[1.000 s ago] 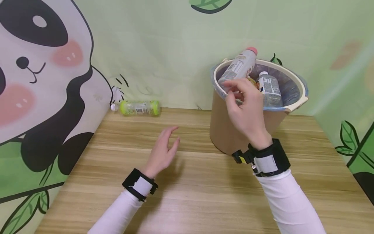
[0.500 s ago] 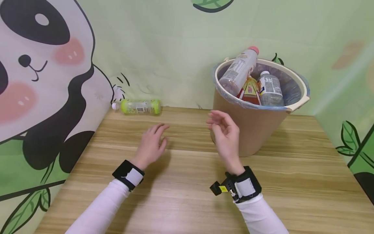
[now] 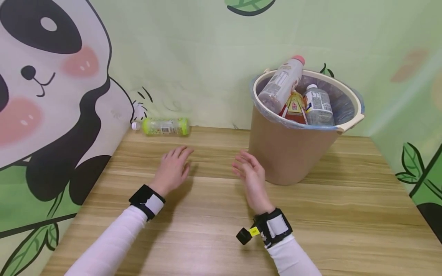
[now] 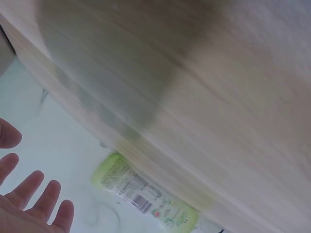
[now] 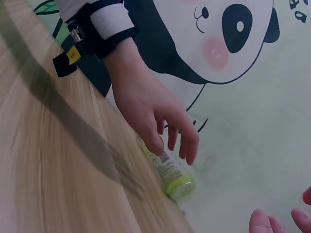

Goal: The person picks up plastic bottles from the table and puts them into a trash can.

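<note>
A: Currently, what is the status, left to right?
B: Green bottle [image 3: 161, 126] lies on its side at the back wall. Left hand [image 3: 171, 169] and right hand [image 3: 251, 179] hover over the table [image 3: 221, 230], fingers relaxed, holding nothing. The bin [image 3: 293, 149] stands at right.
A: Risk?
B: A glancing touch could roll the bottle away.
A: Change?
B: The right hand has withdrawn from the bin rim and dropped.

Four bottles — one on the table [image 3: 221, 214], three in one bin [image 3: 286, 153] — two hands.
</note>
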Available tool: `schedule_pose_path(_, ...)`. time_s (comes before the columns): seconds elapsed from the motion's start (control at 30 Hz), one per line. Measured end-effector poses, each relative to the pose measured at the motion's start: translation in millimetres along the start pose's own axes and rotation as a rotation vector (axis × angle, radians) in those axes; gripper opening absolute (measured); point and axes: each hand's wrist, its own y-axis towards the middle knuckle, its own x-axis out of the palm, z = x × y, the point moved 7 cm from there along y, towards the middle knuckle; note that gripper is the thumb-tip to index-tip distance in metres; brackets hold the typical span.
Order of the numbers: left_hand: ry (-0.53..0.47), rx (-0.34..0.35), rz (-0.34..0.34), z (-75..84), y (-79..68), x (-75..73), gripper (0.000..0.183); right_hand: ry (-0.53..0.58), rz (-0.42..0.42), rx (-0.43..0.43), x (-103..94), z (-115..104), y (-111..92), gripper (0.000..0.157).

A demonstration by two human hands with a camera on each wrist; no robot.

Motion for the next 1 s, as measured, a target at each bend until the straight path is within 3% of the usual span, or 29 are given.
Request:
schedule_pose_path(0.27, 0.052, 0.018, -0.010, -18.7, 11.8, 1.4, 0.051, 0.035, -0.023, 0.060, 3.6, 10, -6, 0.040)
schedule_pose_path(0.53, 0.141, -0.012, -0.052, -49.2, 36.6, -5.9, 0.054, 0.008, -0.060, 0.021, 10.7, 11, -12, 0.038)
schedule_pose_path(0.77, 0.199, -0.085, -0.112, -79.2, 60.7, 0.6, 0.058, -0.043, -0.109, -0.013, 16.5, 10, -21, 0.038)
schedule_pose_path(1.0, 0.217, -0.186, -0.166, -93.4, 79.7, 9.5, 0.067, -0.117, -0.154, -0.022, 17.7, 12, -30, 0.040)
